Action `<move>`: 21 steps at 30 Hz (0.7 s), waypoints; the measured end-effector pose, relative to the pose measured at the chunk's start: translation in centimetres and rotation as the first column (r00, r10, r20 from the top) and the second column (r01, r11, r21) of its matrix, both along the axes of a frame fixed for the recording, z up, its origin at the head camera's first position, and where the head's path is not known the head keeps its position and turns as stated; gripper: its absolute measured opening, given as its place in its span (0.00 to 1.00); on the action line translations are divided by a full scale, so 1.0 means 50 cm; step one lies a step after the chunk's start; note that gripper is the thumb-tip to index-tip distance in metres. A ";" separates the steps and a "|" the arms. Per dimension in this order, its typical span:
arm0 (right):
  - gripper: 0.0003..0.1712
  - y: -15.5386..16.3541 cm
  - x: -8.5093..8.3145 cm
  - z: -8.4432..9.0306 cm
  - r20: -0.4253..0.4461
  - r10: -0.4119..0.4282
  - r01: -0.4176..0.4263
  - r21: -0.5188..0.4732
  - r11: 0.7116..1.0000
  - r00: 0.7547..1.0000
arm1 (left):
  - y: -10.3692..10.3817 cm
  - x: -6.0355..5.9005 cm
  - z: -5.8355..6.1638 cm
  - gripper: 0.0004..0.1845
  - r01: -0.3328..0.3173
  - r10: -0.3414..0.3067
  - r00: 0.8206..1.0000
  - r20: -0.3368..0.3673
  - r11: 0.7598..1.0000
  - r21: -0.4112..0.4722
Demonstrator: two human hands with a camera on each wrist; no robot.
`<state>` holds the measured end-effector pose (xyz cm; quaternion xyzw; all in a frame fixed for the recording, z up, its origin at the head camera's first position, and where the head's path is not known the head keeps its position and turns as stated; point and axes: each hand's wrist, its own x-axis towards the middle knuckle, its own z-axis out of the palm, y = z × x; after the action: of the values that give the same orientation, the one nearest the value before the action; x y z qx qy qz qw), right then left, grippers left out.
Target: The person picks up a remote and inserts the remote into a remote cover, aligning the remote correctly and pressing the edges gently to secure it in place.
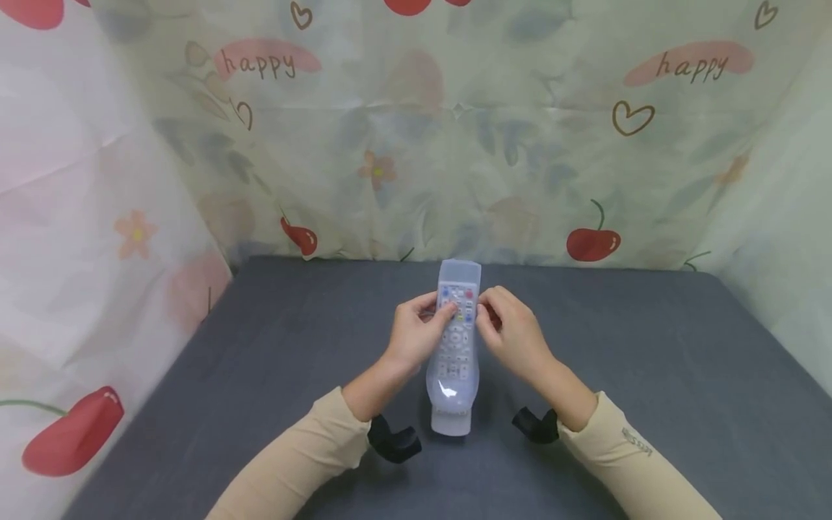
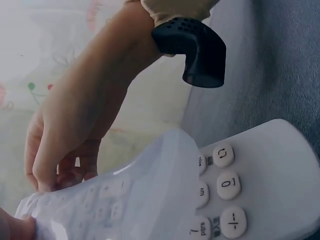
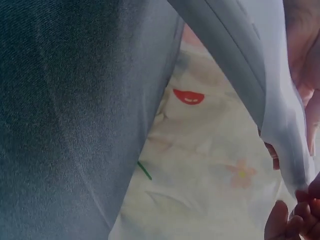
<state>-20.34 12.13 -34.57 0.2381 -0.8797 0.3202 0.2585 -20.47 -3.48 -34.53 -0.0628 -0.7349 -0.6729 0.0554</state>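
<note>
A white remote control (image 1: 451,422) sits partly inside a translucent protective cover (image 1: 453,386), held tilted above the table. Its lower end with several white buttons (image 2: 229,186) sticks out of the cover's opening. My left hand (image 1: 414,334) grips the covered remote from the left side, thumb (image 2: 20,227) across its front. At the upper right edge of the cover, my right hand (image 1: 515,331) pinches the cover with curled fingertips (image 3: 295,220). In the right wrist view, the cover (image 3: 290,135) runs past the remote's end as a loose flap.
A dark grey cloth-covered table (image 1: 292,310) lies beneath both hands. Patterned curtains (image 1: 455,159) with cherries and hearts stand behind and at the sides. Black wrist-worn pieces (image 1: 396,442) hang below both sleeves.
</note>
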 end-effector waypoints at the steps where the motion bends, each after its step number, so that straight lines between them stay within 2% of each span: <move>1: 0.03 0.001 0.001 0.002 0.008 0.008 -0.008 0.005 1.000 1.000 | 0.001 -0.001 -0.001 0.15 -0.008 0.008 1.000 0.011 1.000 0.013; 6: 0.03 0.005 0.002 0.008 0.049 0.037 -0.039 0.047 0.998 0.998 | 0.007 -0.004 -0.005 0.15 -0.048 0.045 0.998 0.052 0.998 0.045; 11: 0.04 0.005 0.005 0.013 0.043 0.053 -0.057 0.104 0.993 0.998 | 0.008 -0.002 -0.005 0.15 -0.076 0.070 0.994 0.086 0.994 0.074; 18: 0.02 -0.008 0.013 -0.004 -0.056 -0.034 0.039 0.088 0.995 0.998 | 0.002 -0.002 0.005 0.16 -0.049 0.044 0.997 0.059 0.996 0.071; 21: 0.05 -0.016 0.022 -0.011 -0.001 -0.005 0.005 0.046 0.999 1.000 | -0.001 -0.005 0.009 0.16 -0.052 0.050 0.998 0.038 0.997 0.064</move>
<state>-19.25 11.32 -35.11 0.2421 -0.8874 0.2992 0.2539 -20.73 -3.51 -34.09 -0.0299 -0.7148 -0.6960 0.0611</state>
